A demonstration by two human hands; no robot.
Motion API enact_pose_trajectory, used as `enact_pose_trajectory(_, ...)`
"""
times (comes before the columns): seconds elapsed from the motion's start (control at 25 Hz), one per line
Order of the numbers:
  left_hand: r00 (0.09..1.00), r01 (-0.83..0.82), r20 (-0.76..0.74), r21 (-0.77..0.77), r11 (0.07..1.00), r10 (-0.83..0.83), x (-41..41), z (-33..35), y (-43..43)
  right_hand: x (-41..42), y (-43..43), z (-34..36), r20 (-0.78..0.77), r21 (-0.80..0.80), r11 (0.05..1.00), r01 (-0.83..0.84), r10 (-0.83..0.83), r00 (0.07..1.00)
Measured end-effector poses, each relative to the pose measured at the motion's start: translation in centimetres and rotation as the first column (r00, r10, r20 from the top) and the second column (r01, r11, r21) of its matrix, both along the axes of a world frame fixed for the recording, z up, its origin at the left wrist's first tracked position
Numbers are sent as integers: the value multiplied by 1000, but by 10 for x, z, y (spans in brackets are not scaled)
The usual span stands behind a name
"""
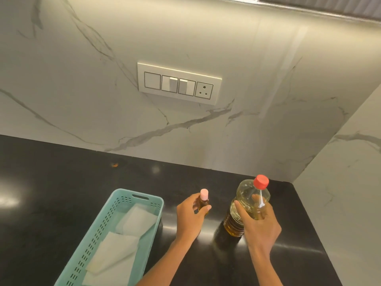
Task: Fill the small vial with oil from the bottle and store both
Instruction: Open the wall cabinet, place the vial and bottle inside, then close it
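Note:
A small vial (pixel 204 200) with a pink cap and amber oil inside stands on the black counter, and my left hand (pixel 190 215) is wrapped around it. To its right stands a clear plastic oil bottle (pixel 247 205) with a red cap, holding yellow oil. My right hand (pixel 258 222) grips the bottle around its middle. Both caps are on.
A teal slotted basket (pixel 142 198) with white folded cloths inside sits to the left of the vial. The black counter (pixel 61 193) ends at a marble backsplash with a switch plate (pixel 179 83); a marble side wall (pixel 350 203) closes the right.

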State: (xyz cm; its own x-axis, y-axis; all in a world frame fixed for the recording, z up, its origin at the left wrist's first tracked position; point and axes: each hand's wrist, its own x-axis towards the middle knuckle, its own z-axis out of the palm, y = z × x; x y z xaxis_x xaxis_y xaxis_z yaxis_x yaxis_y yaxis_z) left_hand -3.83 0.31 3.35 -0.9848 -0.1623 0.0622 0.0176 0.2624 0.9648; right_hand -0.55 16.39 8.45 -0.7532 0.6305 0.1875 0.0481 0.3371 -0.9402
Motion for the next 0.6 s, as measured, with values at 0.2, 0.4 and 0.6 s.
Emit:
enact_pose_trajectory(0.2,973,9,-229,74,997,8,45,71,-61,55,-45,61,-92,53,995,-80,85,992)
enact_pose_trajectory(0.4,878,71,-477,72,995,-28,108,187,-148,115,-105,172,-196,133,971,-198,222,955)
enact_pose_trajectory(0.6,801,135,-586,-19,991,-121,165,316,-216,164,-161,299,-350,203,911,-358,409,842)
